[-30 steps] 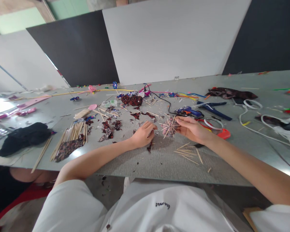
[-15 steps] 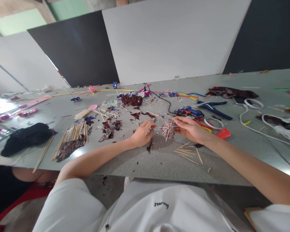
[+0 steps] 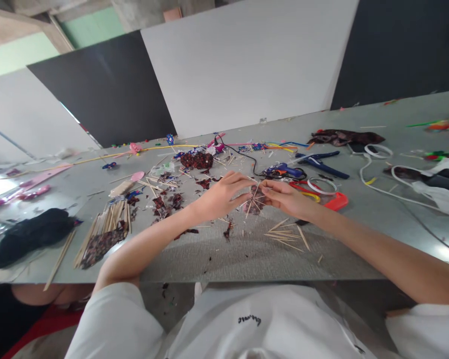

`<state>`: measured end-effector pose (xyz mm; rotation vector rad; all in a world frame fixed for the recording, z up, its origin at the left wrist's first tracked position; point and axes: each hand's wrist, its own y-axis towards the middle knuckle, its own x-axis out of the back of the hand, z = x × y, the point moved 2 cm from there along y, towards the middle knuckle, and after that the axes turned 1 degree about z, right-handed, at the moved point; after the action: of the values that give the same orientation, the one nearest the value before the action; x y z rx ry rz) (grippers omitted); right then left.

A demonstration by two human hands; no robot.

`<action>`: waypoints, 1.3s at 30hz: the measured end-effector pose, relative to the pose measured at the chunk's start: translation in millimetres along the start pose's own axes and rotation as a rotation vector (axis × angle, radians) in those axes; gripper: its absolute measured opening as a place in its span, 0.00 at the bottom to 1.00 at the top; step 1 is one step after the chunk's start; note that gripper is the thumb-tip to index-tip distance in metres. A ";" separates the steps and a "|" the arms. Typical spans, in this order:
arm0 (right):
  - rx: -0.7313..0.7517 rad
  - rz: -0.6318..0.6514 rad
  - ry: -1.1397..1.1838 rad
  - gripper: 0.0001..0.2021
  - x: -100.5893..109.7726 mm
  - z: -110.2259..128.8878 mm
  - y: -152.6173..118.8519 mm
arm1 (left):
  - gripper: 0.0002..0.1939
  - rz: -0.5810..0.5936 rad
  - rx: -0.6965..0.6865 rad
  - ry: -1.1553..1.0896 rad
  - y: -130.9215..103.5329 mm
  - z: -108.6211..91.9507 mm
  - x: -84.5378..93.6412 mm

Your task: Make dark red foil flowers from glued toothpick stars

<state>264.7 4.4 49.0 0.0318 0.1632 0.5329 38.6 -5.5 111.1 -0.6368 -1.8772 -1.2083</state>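
Observation:
My right hand (image 3: 282, 198) pinches the right edge of a small round piece of dark patterned fabric with thin wooden sticks spread across it like spokes (image 3: 255, 203). My left hand (image 3: 221, 196) is at the piece's upper left, its fingers over the top edge and its thumb at the left side; the exact contact of the fingertips is too small to see. Loose wooden sticks (image 3: 284, 235) lie on the table just below my right hand. Dark fabric scraps (image 3: 168, 204) are scattered left of my left hand.
On the grey table (image 3: 179, 262), a blue glue gun (image 3: 290, 171), blue-handled pliers-like tool (image 3: 324, 163) and red-handled tool (image 3: 336, 201) lie at right. A bundle of sticks (image 3: 114, 217), patterned cloth (image 3: 102, 247) and a black cloth bundle (image 3: 33, 237) lie at left. Someone's leg shows lower left.
My left hand has moved right and up to the stick-and-fabric piece, from a spot apart from it. My right hand keeps hold of the piece. The view has shifted slightly.

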 end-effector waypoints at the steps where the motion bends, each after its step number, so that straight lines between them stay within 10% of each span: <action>1: 0.004 0.000 -0.001 0.20 0.6 -0.9 -0.3 | 0.17 0.020 0.000 0.006 1.4 -0.6 0.4; 16: 0.119 0.035 -0.415 0.20 0.8 5.8 -7.2 | 0.24 -0.014 0.168 -0.192 -1.9 8.7 -16.0; 27: 0.117 0.059 -0.559 0.22 0.3 12.3 -7.8 | 0.18 0.279 0.360 -0.550 0.4 31.3 -26.9; 39: 0.115 0.061 -0.521 0.20 2.3 13.2 -8.1 | 0.13 0.251 0.521 -0.882 -1.0 37.5 -35.7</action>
<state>272.8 -1.3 61.1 0.2854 -0.3176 0.5596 44.5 28.4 72.5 -1.1703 -2.5742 -0.2135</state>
